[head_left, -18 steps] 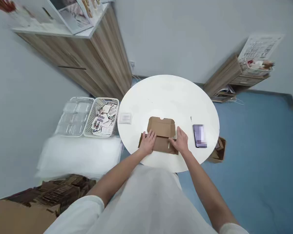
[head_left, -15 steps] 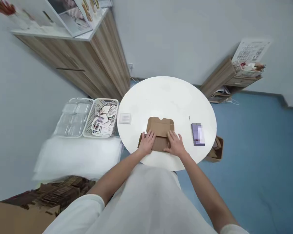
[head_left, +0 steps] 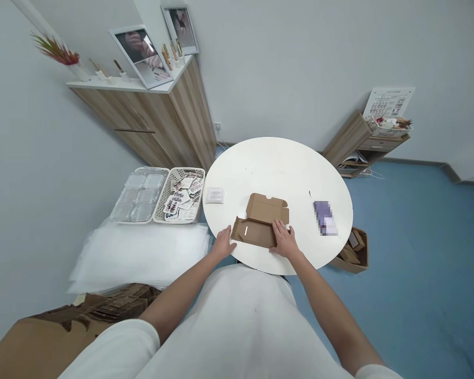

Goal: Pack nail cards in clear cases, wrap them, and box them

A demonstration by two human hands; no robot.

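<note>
View: head camera, looking down
Landmark: flat brown cardboard box (head_left: 260, 226), half folded, lying by the near edge of the round white bench (head_left: 276, 163), far flap raised
Left hand (head_left: 223, 245): at the box's near left corner, fingertips touching the cardboard; grip loose and spread, pinching nothing
Right hand (head_left: 284, 239): palm down on the box's near right part; grip spread flat on the panel
Small white strip (head_left: 246, 230): on the box's left panel
Right of the box: blurred purple phone (head_left: 325, 217), apart from it
Left of the box: small clear packet (head_left: 215, 195); farther left, off the bench, a white mesh basket (head_left: 184, 195) of printed cards beside a clear plastic tray (head_left: 140, 195)
</note>
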